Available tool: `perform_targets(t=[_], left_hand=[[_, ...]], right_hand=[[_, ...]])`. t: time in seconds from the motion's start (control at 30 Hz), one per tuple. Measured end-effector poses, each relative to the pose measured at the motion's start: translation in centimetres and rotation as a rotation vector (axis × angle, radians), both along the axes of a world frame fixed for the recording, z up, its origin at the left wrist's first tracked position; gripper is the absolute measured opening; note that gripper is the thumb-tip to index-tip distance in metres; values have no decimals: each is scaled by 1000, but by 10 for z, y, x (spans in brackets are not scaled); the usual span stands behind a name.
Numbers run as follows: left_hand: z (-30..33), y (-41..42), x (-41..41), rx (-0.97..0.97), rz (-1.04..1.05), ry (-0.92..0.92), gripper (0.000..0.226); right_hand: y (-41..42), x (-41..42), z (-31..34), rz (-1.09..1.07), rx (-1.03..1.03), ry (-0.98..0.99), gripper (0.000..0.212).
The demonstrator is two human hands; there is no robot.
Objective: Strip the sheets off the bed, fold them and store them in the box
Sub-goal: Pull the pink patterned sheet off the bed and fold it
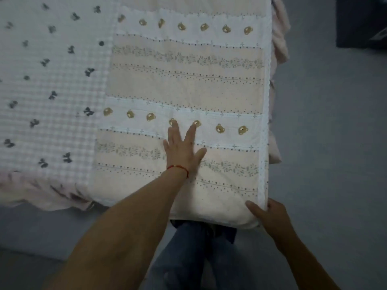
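A folded sheet (pixel 184 84) printed with peach and white bands, rows of small bear faces and dotted lines is laid flat on the bed, filling the middle of the view from twelve o'clock down to about five o'clock; its near corner overhangs the bed edge at five o'clock, and a white lace-like trim is seen along its three o'clock side. The left hand (pixel 183 148) is pressed flat on this sheet near the centre, fingers straight and spread wide, fingertips touching the lower row of bears; a red string bracelet (pixel 179 167) is worn at the wrist. The right hand (pixel 269 215) is closed on the near corner of the sheet at five o'clock; the thumb is laid on top of the fabric and the fingers are curled round the trimmed edge. Beneath the striped sheet, toward nine o'clock, a white and pale gingham bedcover (pixel 52 80) scattered with dark bows is spread; the striped sheet is seen overlapping it. A pale pink ruffled skirt (pixel 278 45) is hung along the bed edge at two o'clock, and again at eight o'clock. The grey floor (pixel 335 132) is seen from three o'clock round to seven o'clock; legs in blue jeans (pixel 188 258) are seen at six o'clock, just below the overhanging corner; a dark object (pixel 362 21), too dim to be identified, is placed at one o'clock.
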State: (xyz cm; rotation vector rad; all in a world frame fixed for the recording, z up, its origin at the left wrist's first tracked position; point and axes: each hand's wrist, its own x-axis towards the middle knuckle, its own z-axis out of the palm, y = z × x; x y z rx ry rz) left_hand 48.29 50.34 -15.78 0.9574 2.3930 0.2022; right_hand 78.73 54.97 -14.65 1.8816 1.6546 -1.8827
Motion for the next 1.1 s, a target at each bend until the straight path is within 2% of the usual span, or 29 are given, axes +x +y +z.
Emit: perform_targets(t=[0.1, 0.17, 0.2, 0.27, 0.33, 0.4, 0.47, 0.5, 0.53, 0.57, 0.67, 0.83, 0.93, 1.0, 1.1], left_hand=[[13, -95, -11, 19, 53, 216, 57], [28, -153, -35, -12, 230, 333, 51], [30, -176, -52, -48, 343, 308, 47], [36, -210, -85, -145, 458, 146, 48], [36, -227, -114, -151, 521, -40, 46], [33, -229, -134, -118, 624, -127, 37], [25, -224, -151, -138, 681, -177, 44], [26, -225, -154, -168, 694, -212, 49], [24, -227, -159, -182, 673, -241, 49], [25, -230, -160, -197, 627, -254, 44], [37, -245, -164, -188, 570, -347, 35], [70, -280, -154, -186, 396, -549, 38], [96, -307, -149, -151, 327, -634, 43], [110, -319, -142, -82, 336, -662, 37], [150, -326, -130, -3, 410, -802, 26]], right_hand=[[-12, 4, 8, -98, 10, 77, 42], [-20, 4, 10, -127, 17, 106, 41], [-22, 6, 8, -121, 13, 120, 41], [-27, 8, 5, -75, -14, 139, 44], [-30, 8, 1, -18, -27, 108, 52], [-31, 7, -2, 22, -59, 61, 58], [-38, 10, -1, 35, -45, 19, 67], [-42, 10, 0, 52, -19, 5, 78], [-45, 11, 5, 69, 8, -11, 89], [-47, 12, 8, 70, 19, -26, 89], [-52, 13, 25, 91, 77, -87, 64], [-64, 18, 73, 141, 90, -139, 62], [-75, 21, 108, 159, 65, -158, 47], [-83, 20, 131, 144, 26, -143, 35], [-96, 18, 167, 77, 15, -104, 27]])
